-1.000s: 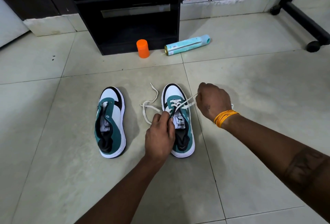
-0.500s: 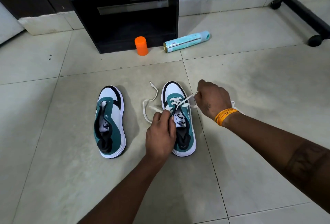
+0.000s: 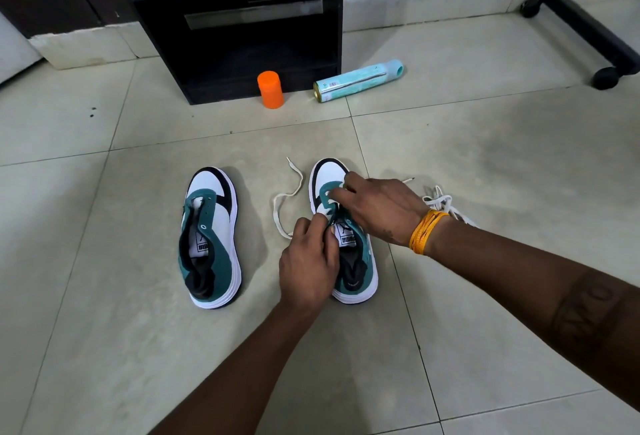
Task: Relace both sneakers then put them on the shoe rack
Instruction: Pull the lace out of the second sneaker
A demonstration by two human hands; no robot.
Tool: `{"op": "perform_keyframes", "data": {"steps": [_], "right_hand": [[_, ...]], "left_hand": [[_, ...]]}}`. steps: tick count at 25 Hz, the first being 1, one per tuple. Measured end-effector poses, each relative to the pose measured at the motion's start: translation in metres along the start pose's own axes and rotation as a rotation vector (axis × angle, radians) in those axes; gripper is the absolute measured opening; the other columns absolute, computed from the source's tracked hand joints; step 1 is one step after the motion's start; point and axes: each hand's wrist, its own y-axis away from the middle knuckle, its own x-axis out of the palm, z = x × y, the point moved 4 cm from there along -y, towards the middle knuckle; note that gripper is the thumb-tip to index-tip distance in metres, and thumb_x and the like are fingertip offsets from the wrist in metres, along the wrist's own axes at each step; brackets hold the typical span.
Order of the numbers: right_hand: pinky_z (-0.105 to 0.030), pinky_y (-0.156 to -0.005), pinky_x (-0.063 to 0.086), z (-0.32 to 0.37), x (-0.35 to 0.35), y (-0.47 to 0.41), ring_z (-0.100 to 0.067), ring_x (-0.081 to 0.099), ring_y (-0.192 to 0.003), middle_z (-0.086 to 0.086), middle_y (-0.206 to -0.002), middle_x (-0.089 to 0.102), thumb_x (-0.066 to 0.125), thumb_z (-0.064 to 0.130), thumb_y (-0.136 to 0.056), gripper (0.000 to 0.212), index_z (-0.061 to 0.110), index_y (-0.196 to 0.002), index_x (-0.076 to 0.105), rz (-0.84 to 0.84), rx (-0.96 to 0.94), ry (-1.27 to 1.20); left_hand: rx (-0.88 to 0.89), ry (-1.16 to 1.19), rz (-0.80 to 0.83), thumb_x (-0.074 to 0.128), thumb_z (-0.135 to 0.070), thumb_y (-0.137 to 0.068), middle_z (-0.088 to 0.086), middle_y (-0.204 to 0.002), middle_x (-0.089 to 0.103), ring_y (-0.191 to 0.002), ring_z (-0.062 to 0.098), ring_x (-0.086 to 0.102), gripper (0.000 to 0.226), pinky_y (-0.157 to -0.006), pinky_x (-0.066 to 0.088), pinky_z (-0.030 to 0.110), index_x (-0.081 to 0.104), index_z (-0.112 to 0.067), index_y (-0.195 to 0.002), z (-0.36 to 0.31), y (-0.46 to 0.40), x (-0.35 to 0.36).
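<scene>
While the left hand (image 3: 308,258) pinches the sneaker (image 3: 346,244) tongue to steady it, the right hand (image 3: 377,206) pinches lace (image 3: 287,202) at the front eyelets; second sneaker (image 3: 209,237) waits unlaced left of both.

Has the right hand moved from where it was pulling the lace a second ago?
Yes. The right hand has shifted left, from beside the right sneaker to over its front eyelets, judged against the sneaker.
</scene>
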Motion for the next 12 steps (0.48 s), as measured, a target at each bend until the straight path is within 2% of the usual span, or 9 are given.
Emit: {"op": "perform_keyframes", "data": {"steps": [1,3,5,6,7,9,10,12], "right_hand": [[-0.034,-0.045,0.033,-0.001,0.0,-0.002,-0.034,0.06,-0.062,-0.01,-0.104,0.057,0.063,0.019,-0.091,0.026,0.016,-0.116,0.059,0.013,0.011,0.023],[-0.035,-0.047,0.034,-0.014,-0.002,-0.002,-0.038,0.062,-0.063,-0.012,-0.098,0.058,0.06,0.019,-0.091,0.017,0.011,-0.105,0.057,-0.008,0.218,0.043],[-0.037,-0.053,0.037,-0.026,0.0,0.004,-0.041,0.066,-0.07,-0.012,-0.098,0.061,0.057,0.02,-0.092,0.018,0.011,-0.108,0.053,0.004,0.486,0.036],[-0.038,-0.057,0.038,-0.027,0.003,0.008,-0.043,0.067,-0.075,-0.011,-0.099,0.063,0.055,0.021,-0.093,0.023,0.011,-0.113,0.052,0.027,0.534,0.009],[-0.037,-0.059,0.038,-0.023,0.005,0.009,-0.043,0.067,-0.077,-0.01,-0.101,0.064,0.055,0.022,-0.093,0.03,0.013,-0.121,0.051,0.03,0.51,-0.024],[-0.035,-0.055,0.036,-0.008,0.003,0.008,-0.042,0.065,-0.071,-0.008,-0.104,0.063,0.056,0.021,-0.09,0.047,0.018,-0.136,0.047,0.02,0.313,-0.067],[-0.034,-0.052,0.034,-0.003,0.001,0.006,-0.04,0.064,-0.067,-0.008,-0.107,0.061,0.057,0.02,-0.089,0.048,0.02,-0.137,0.049,0.026,0.196,-0.051],[-0.034,-0.049,0.031,-0.001,0.001,0.004,-0.036,0.062,-0.062,-0.007,-0.108,0.058,0.059,0.018,-0.088,0.039,0.018,-0.127,0.055,0.06,0.062,-0.001]], "left_hand": [[0.001,-0.005,0.001,0.037,-0.038,-0.102,0.004,-0.094,0.053,-0.072,0.038,0.058,0.026,-0.058,0.051,0.046,0.053,-0.016,-0.101,0.0,0.0,0.0],[0.006,-0.017,0.003,0.037,-0.038,-0.102,0.004,-0.094,0.053,-0.072,0.038,0.058,0.027,-0.058,0.051,0.046,0.053,-0.016,-0.101,-0.001,0.0,0.001],[0.008,-0.016,0.0,0.038,-0.037,-0.102,0.003,-0.094,0.053,-0.071,0.037,0.058,0.025,-0.058,0.051,0.045,0.053,-0.017,-0.1,-0.002,0.001,0.001],[0.009,-0.011,-0.002,0.038,-0.036,-0.102,0.003,-0.093,0.053,-0.071,0.037,0.058,0.023,-0.057,0.05,0.044,0.052,-0.017,-0.1,-0.002,0.001,0.001],[0.007,-0.006,-0.003,0.039,-0.036,-0.102,0.003,-0.093,0.053,-0.07,0.037,0.057,0.022,-0.057,0.05,0.044,0.052,-0.018,-0.1,-0.002,0.001,0.001],[0.001,-0.002,0.001,0.039,-0.036,-0.102,0.003,-0.094,0.053,-0.071,0.037,0.058,0.022,-0.057,0.05,0.043,0.051,-0.018,-0.1,-0.001,0.0,0.002],[0.002,-0.004,0.002,0.039,-0.036,-0.102,0.003,-0.094,0.053,-0.071,0.038,0.058,0.022,-0.057,0.05,0.043,0.051,-0.018,-0.1,-0.001,-0.001,0.003],[0.01,-0.007,0.001,0.038,-0.037,-0.102,0.003,-0.094,0.053,-0.071,0.038,0.057,0.022,-0.057,0.05,0.043,0.05,-0.019,-0.099,-0.002,0.0,0.003]]}}
